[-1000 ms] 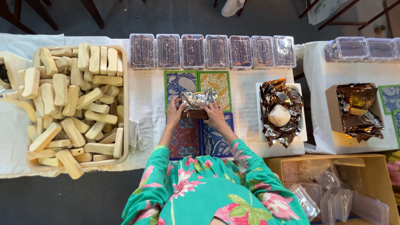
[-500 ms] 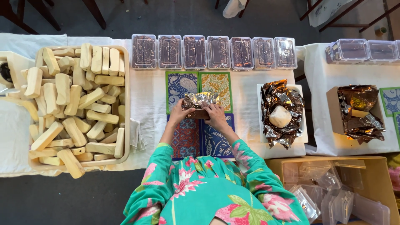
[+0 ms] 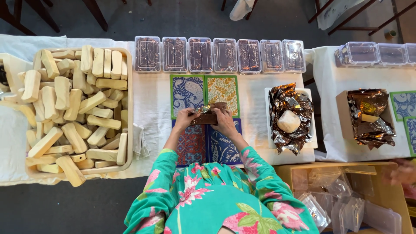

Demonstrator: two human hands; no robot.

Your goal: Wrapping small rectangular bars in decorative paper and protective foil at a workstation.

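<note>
1. Both hands, the left hand (image 3: 187, 118) and the right hand (image 3: 225, 121), are clamped on a foil-wrapped bar (image 3: 208, 114) from either end, holding it just above the patterned mats (image 3: 203, 91) at the middle of the white-covered tabletop (image 3: 154, 104).
2. Left of the mats, a large tray (image 3: 128, 108) is heaped with pale, unwrapped bars (image 3: 69, 108).
3. Along the far edge runs a row of clear lidded boxes (image 3: 219, 55), each holding a dark wrapped bar.
4. Right of the mats, a white tray (image 3: 313, 138) holds crumpled foil sheets (image 3: 281, 132) with one pale block (image 3: 288, 121) on top.
5. Nearest the person, a cardboard box (image 3: 286, 171) contains empty clear plastic boxes (image 3: 346, 203).
</note>
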